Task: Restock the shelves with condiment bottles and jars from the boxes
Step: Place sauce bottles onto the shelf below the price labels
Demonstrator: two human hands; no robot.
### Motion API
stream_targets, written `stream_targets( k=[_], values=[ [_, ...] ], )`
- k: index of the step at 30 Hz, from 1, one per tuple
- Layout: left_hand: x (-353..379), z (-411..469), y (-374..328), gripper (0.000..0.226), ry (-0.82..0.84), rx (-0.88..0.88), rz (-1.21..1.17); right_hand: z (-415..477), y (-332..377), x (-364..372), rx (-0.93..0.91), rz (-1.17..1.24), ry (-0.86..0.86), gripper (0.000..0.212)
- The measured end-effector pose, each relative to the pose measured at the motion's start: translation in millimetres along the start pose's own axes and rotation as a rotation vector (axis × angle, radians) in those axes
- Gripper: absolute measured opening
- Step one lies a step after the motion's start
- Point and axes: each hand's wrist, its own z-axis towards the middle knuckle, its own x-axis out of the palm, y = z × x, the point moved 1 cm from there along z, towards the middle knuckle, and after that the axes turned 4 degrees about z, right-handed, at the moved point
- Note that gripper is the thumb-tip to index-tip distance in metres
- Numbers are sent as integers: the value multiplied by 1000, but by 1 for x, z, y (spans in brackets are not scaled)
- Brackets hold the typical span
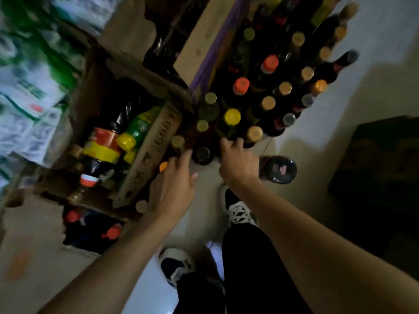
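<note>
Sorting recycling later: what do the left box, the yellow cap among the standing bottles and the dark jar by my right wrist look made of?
Box: brown cardboard, matte, with printed digits. Yellow cap: likely plastic, smooth, evenly coloured. Dark jar: glossy with bright highlights; probably glass, possibly plastic.

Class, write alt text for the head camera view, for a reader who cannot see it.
A person's left hand and right hand reach to capped bottles standing crowded on a pale floor. An open cardboard box beside them holds more bottles.
</note>
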Motion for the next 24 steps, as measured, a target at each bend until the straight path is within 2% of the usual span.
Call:
stream_targets(
  k=[2, 5, 7, 10, 12, 16, 18, 20, 24],
  values=[
    [11, 20, -1, 65, -7, 30, 111, 10, 1, 7, -12, -34, -46, 35],
    [21, 47, -5, 69, 63, 60, 271, 17, -4, 3, -78, -72, -64, 31],
    [23, 57, -12, 58, 87, 66, 326, 12, -10, -3, -102, -73, -61, 29],
    [23, 64, -23, 35, 34, 142, 419, 1, -14, -14, -107, -62, -70, 26],
    [21, 61, -27, 27, 20, 187, 442, -10, -13, -28, -95, -51, -62, 25],
    [9, 43, -23, 33, -29, 205, 375, -41, -11, -61, -101, -32, -15, 24],
    [-7, 28, -24, 34, -65, 189, 219, -62, -12, -85, -104, -55, 0, 26],
    [-36, 7, -26, 32, -65, 176, 78, -84, -6, -119, -123, -65, -21, 26],
    [-125, -47, -40, 29, -171, 223, -34, -124, 13, -212, -157, -58, -56, 22]
  ],
)
